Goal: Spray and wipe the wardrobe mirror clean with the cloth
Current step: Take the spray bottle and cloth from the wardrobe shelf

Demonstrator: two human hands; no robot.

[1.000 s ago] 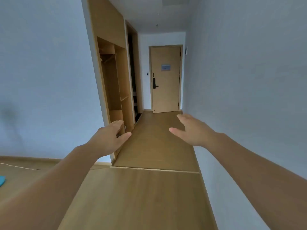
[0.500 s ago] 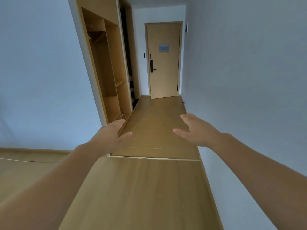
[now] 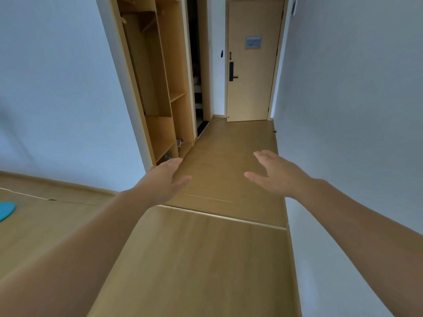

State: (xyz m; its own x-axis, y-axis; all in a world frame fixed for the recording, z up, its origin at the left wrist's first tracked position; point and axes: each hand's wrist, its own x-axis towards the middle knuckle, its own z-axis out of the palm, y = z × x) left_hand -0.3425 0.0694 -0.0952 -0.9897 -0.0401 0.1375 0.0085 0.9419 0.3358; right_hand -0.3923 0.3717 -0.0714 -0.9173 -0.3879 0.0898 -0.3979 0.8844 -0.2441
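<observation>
An open wooden wardrobe (image 3: 160, 83) with bare shelves stands against the left wall of a corridor. No mirror, cloth or full spray bottle shows; a small pale object (image 3: 179, 142) sits low in the wardrobe, too small to identify. My left hand (image 3: 163, 179) reaches forward with straight fingers and holds nothing, just short of the wardrobe's bottom corner. My right hand (image 3: 273, 172) is stretched out the same way, empty, over the wooden floor.
A closed wooden door (image 3: 250, 65) with a black handle ends the corridor. White walls flank both sides. A dark opening (image 3: 198, 76) lies beyond the wardrobe. A floor strip (image 3: 224, 216) crosses the boards. Something turquoise (image 3: 5, 210) lies at the far left.
The view has advanced along the corridor and tilted down. The wardrobe and door are nearer and larger. Both hands stay held out in front, empty.
</observation>
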